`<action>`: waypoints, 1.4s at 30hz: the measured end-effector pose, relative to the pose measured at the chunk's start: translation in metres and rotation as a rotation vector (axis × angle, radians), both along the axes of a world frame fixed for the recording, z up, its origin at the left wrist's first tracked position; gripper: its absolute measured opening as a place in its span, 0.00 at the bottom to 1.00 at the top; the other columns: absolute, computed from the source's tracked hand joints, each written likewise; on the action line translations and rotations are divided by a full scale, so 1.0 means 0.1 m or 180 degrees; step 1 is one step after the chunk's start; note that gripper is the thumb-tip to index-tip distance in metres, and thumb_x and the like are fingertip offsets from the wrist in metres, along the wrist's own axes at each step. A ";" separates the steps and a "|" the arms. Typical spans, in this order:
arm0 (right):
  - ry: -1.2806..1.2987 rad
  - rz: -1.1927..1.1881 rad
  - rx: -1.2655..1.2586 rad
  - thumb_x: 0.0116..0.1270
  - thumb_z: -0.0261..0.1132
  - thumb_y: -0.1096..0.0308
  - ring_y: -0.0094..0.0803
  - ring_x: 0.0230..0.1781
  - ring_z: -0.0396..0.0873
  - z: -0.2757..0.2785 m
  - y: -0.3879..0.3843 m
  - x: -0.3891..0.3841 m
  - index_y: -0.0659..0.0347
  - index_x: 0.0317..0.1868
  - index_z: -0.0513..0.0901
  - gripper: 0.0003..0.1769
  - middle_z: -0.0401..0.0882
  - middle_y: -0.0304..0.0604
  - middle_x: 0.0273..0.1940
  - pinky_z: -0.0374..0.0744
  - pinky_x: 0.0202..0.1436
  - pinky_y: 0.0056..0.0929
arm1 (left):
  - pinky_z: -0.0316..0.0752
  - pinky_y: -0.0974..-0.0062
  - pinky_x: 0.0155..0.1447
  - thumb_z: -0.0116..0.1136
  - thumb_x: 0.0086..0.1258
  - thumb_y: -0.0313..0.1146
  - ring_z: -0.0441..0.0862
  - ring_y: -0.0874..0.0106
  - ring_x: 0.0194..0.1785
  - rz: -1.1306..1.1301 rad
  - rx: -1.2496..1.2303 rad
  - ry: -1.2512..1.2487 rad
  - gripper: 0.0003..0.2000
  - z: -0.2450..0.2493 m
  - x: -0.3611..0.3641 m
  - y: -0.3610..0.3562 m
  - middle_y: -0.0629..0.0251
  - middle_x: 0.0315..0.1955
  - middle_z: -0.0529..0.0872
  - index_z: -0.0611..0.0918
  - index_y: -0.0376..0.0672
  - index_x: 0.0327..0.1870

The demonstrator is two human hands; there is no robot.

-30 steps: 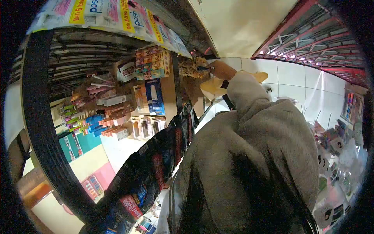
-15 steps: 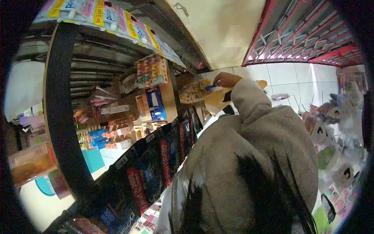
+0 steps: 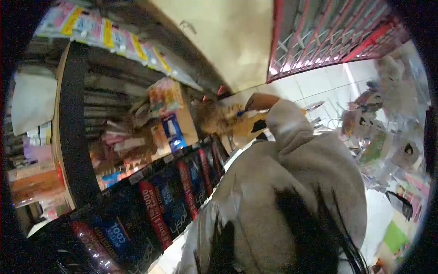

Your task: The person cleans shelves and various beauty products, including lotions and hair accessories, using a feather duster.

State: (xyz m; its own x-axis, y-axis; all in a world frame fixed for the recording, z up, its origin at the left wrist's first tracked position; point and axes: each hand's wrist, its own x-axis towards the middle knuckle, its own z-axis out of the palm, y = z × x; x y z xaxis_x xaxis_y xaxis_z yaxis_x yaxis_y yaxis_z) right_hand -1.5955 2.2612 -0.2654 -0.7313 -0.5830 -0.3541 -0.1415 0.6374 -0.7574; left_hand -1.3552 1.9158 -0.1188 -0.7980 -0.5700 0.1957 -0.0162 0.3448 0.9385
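My right hand [image 3: 261,101] reaches out from a grey sleeve, past the far end of a row of dark packs [image 3: 166,205] with red and blue print. Its fingers are closed on a small blue object [image 3: 242,113]; blur hides its kind. Just below the hand is a tan-yellow sheet or bag [image 3: 248,126] with a black patch. Left of the fingers, a blurred heap of yellowish-brown items [image 3: 216,116] sits at the shelf's end. My left hand is out of sight.
On the left, a shelf with a dark post [image 3: 75,128] holds boxes, among them a blue and white box [image 3: 173,132]. Packs with yellow stripes [image 3: 107,32] line the upper shelf. A red-framed folding gate [image 3: 328,36] stands behind. Plastic-bagged goods [image 3: 374,132] hang at the right.
The whole view has shifted and tilted, and is more blurred. The dark packs fill more of the lower left. My right hand stays by the tan-yellow sheet or bag with the blue object.
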 end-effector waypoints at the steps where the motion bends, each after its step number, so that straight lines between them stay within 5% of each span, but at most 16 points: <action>1: 0.0036 -0.0015 0.0015 0.62 0.59 0.61 0.49 0.36 0.82 -0.09 0.03 0.06 0.57 0.45 0.85 0.15 0.83 0.56 0.35 0.79 0.42 0.43 | 0.54 0.62 0.70 0.53 0.59 0.24 0.65 0.57 0.62 -0.0027 0.0004 0.0017 0.35 -0.01 -0.03 0.01 0.43 0.62 0.63 0.52 0.29 0.67; 9: 0.0878 -0.0479 0.0070 0.61 0.60 0.60 0.47 0.36 0.82 -0.22 0.07 0.39 0.61 0.44 0.85 0.16 0.83 0.55 0.36 0.78 0.42 0.43 | 0.54 0.62 0.70 0.53 0.59 0.24 0.64 0.56 0.63 -0.0087 0.0003 0.0290 0.35 0.00 -0.19 0.14 0.42 0.63 0.62 0.52 0.28 0.68; 11: 0.0051 -0.1079 0.0252 0.62 0.59 0.61 0.48 0.42 0.81 0.45 -0.03 0.61 0.60 0.45 0.85 0.16 0.83 0.56 0.41 0.77 0.48 0.42 | 0.53 0.62 0.70 0.53 0.59 0.24 0.64 0.56 0.63 -0.0130 0.0024 0.0359 0.36 0.03 -0.19 0.16 0.42 0.63 0.62 0.51 0.28 0.68; 13: 0.0960 -0.1162 -0.0082 0.58 0.58 0.62 0.46 0.31 0.82 -0.07 -0.09 0.68 0.63 0.37 0.84 0.14 0.82 0.57 0.32 0.77 0.36 0.44 | 0.53 0.62 0.70 0.53 0.58 0.24 0.64 0.56 0.63 -0.0167 0.0040 0.0432 0.36 0.08 -0.18 0.21 0.42 0.63 0.62 0.51 0.28 0.68; 14: 0.0710 -0.1108 0.0124 0.57 0.60 0.63 0.43 0.29 0.82 -0.11 -0.16 0.72 0.64 0.34 0.84 0.13 0.83 0.56 0.32 0.77 0.33 0.41 | 0.53 0.62 0.70 0.53 0.58 0.24 0.64 0.56 0.63 -0.0180 0.0032 0.0476 0.36 0.11 -0.14 0.22 0.42 0.63 0.62 0.51 0.28 0.68; 15: 0.0518 -0.1103 0.0203 0.60 0.60 0.59 0.45 0.34 0.82 0.30 -0.23 0.90 0.63 0.38 0.85 0.16 0.82 0.57 0.33 0.77 0.37 0.42 | 0.53 0.62 0.70 0.53 0.58 0.24 0.64 0.56 0.63 -0.0175 0.0037 0.0523 0.36 0.16 -0.09 0.23 0.42 0.63 0.61 0.51 0.28 0.68; 18: 0.0541 -0.1622 0.0115 0.63 0.61 0.55 0.47 0.37 0.81 -0.27 -0.29 1.17 0.64 0.38 0.85 0.18 0.81 0.58 0.32 0.77 0.41 0.43 | 0.53 0.62 0.70 0.53 0.58 0.24 0.64 0.56 0.63 -0.0258 -0.0072 0.0662 0.36 0.37 -0.05 0.32 0.41 0.63 0.61 0.51 0.27 0.68; 21: 0.0559 -0.1636 0.0348 0.63 0.60 0.58 0.50 0.36 0.80 0.02 -0.32 1.76 0.65 0.39 0.83 0.17 0.81 0.59 0.33 0.76 0.41 0.44 | 0.47 0.62 0.72 0.51 0.58 0.25 0.60 0.52 0.65 -0.0970 -0.0512 0.1346 0.37 0.33 -0.16 0.20 0.37 0.63 0.58 0.47 0.22 0.67; 27: 0.0687 -0.2359 0.0278 0.63 0.58 0.60 0.52 0.37 0.80 0.07 -0.12 3.00 0.66 0.41 0.82 0.16 0.81 0.60 0.36 0.76 0.42 0.44 | 0.55 0.63 0.69 0.49 0.64 0.25 0.66 0.54 0.60 -0.0807 -0.0801 0.1409 0.30 0.47 -0.16 0.35 0.40 0.59 0.64 0.53 0.24 0.65; 29: 0.0793 -0.2703 0.0237 0.63 0.58 0.61 0.53 0.38 0.80 -0.07 -0.13 3.35 0.66 0.42 0.82 0.16 0.81 0.60 0.37 0.76 0.42 0.45 | 0.57 0.64 0.68 0.49 0.66 0.26 0.66 0.54 0.62 -0.0824 -0.0557 0.1171 0.29 0.39 -0.20 0.28 0.38 0.61 0.63 0.53 0.24 0.65; 30: 0.0532 -0.2356 0.0354 0.65 0.55 0.62 0.55 0.41 0.79 0.39 -0.12 3.54 0.65 0.47 0.80 0.17 0.80 0.60 0.42 0.76 0.46 0.45 | 0.61 0.66 0.66 0.51 0.68 0.27 0.67 0.53 0.61 -0.0816 -0.0147 0.1315 0.29 0.27 -0.26 0.27 0.38 0.59 0.65 0.54 0.23 0.65; 33: -0.0050 -0.2834 0.0434 0.66 0.55 0.60 0.53 0.43 0.79 0.58 -0.14 3.91 0.63 0.48 0.80 0.17 0.81 0.58 0.43 0.76 0.48 0.44 | 0.66 0.66 0.63 0.55 0.68 0.29 0.69 0.54 0.59 -0.0022 -0.1490 0.1527 0.29 -0.38 -0.72 -0.11 0.39 0.57 0.67 0.57 0.24 0.64; 34: -0.0147 -0.2847 0.0407 0.67 0.55 0.60 0.53 0.43 0.79 0.57 -0.10 4.04 0.63 0.48 0.80 0.18 0.81 0.58 0.43 0.75 0.48 0.44 | 0.66 0.62 0.64 0.56 0.68 0.30 0.69 0.53 0.60 -0.0240 -0.0644 0.1100 0.30 -0.14 -0.55 0.06 0.38 0.59 0.65 0.56 0.27 0.64; 37: -0.0218 -0.2661 0.0177 0.67 0.55 0.59 0.52 0.44 0.79 0.64 0.09 4.44 0.62 0.49 0.80 0.18 0.81 0.57 0.44 0.75 0.49 0.44 | 0.68 0.62 0.65 0.52 0.69 0.25 0.59 0.52 0.71 -0.0131 -0.1194 0.0783 0.36 -0.54 -0.90 -0.22 0.38 0.69 0.54 0.45 0.32 0.73; 40: -0.0287 -0.2552 -0.0077 0.68 0.55 0.58 0.52 0.44 0.79 0.78 0.31 4.92 0.62 0.49 0.80 0.19 0.82 0.56 0.44 0.75 0.50 0.44 | 0.68 0.60 0.63 0.53 0.69 0.27 0.62 0.52 0.68 0.0099 -0.1451 -0.0412 0.35 0.31 -0.38 0.26 0.39 0.67 0.57 0.48 0.32 0.72; 42: -0.0064 -0.2392 0.0207 0.68 0.56 0.55 0.45 0.40 0.81 0.39 0.54 5.25 0.60 0.51 0.80 0.20 0.83 0.52 0.41 0.77 0.45 0.41 | 0.66 0.58 0.63 0.55 0.69 0.29 0.63 0.52 0.66 0.0412 -0.1775 0.0658 0.34 0.38 -0.28 0.39 0.40 0.65 0.59 0.51 0.33 0.71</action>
State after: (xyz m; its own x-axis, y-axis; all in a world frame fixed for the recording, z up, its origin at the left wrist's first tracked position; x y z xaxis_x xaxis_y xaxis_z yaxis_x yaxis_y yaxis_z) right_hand -1.0704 2.3153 -0.2266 -0.9169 0.0927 -0.3883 0.3625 0.6005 -0.7127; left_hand -1.3828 1.9547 -0.0805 -0.6427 -0.4267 0.6363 0.0726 0.7929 0.6051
